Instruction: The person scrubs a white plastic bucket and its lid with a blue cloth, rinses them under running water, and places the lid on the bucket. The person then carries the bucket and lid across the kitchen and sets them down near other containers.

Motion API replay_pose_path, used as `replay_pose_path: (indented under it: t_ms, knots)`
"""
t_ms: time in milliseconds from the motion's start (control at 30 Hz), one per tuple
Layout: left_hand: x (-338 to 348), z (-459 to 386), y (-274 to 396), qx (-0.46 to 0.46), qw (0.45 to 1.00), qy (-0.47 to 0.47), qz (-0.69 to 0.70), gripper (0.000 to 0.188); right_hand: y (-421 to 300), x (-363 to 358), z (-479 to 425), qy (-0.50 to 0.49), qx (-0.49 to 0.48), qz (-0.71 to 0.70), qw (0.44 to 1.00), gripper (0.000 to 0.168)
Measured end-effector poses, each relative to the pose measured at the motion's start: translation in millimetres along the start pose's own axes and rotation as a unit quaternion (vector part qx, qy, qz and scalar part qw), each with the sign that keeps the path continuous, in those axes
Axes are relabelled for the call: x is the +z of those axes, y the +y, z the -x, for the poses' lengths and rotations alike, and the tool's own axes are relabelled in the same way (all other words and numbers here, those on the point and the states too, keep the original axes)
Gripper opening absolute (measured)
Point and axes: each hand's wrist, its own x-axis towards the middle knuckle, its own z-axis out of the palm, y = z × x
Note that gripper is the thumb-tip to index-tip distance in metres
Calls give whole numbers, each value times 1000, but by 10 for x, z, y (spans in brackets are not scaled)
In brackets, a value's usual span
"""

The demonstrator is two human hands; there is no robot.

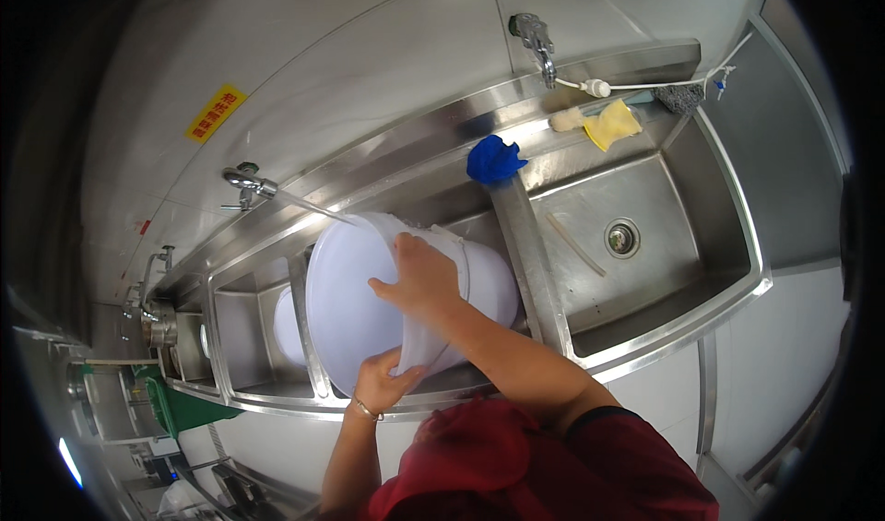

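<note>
A large white plastic bucket (352,293) lies tilted in the middle basin of a stainless steel sink, its mouth facing left. My left hand (384,381) grips the lower side of its rim, thumb outside, a bracelet on the wrist. My right hand (422,275) rests over the upper part of the rim, thumb spread towards the inside. Water runs from a wall faucet (252,183) onto the bucket's upper rim. A crumpled blue cloth (494,160) sits on the divider to the right of the bucket.
The right basin (622,182) holds a thin strip (576,244). A yellow sponge cloth (612,125) and a steel wool scourer (679,98) lie on its back ledge, below a second faucet (536,44). Another white container (289,327) is in the left basin. A green bin (180,407) stands beyond.
</note>
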Motion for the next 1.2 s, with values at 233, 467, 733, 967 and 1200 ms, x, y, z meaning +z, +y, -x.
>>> replay_pose_path:
  t_ms: [233,467,733,967,1200]
  knots:
    - [36,83,-397,-1,985,-54,166,37,4,63,165,24,-73,38,996,25]
    - [-294,-536,-131,-37,785,29,617,49,-78,298,531,42,-148,-35,988,22]
    - [-316,-1060,77,-205,894,184,352,13,38,150,692,27,-187,-9,982,22]
    - [-75,-768,69,-120,933,188,282,6,296,62,771,6,-137,-212,968,24]
    - [-133,-684,222,-104,954,166,228,15,381,-45,556,28,-84,-201,976,21]
